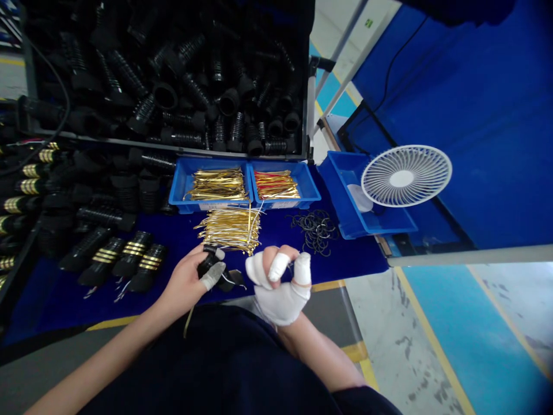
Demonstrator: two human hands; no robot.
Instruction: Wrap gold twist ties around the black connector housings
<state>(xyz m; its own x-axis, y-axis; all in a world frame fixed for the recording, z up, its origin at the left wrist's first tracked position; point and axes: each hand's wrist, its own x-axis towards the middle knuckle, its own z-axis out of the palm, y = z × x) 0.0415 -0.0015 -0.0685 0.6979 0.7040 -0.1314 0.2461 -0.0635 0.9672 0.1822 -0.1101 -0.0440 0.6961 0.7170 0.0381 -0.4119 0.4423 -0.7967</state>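
The left hand point(188, 279) is gripping a black tube point(208, 262) in front of the person's body, at the near edge of the blue table point(276, 227), its thumb and index finger wearing grey tip covers. A white strand point(231, 280) is sticking out beside the tube on the right, and a thin gold strip point(188, 323) is hanging below the hand. The right hand point(280, 291), wearing white wraps, is hovering just beside the tube with its fingers curling in toward the thumb; whether it is holding anything, I cannot tell. Beyond the hands, a pile of gold ties point(231, 229) is lying on the table, with black rings point(315, 230) lying to its right. Behind the pile, two blue trays are standing side by side, the left tray point(184, 183) holding gold ties and the right tray point(309, 183) holding red and gold ones. Three banded tubes point(132, 259) are resting to the left of the left hand. A large crate point(207, 153) is holding many black tubes behind the trays, while a white fan point(406, 176) is standing at the right near a blue bin point(345, 216).
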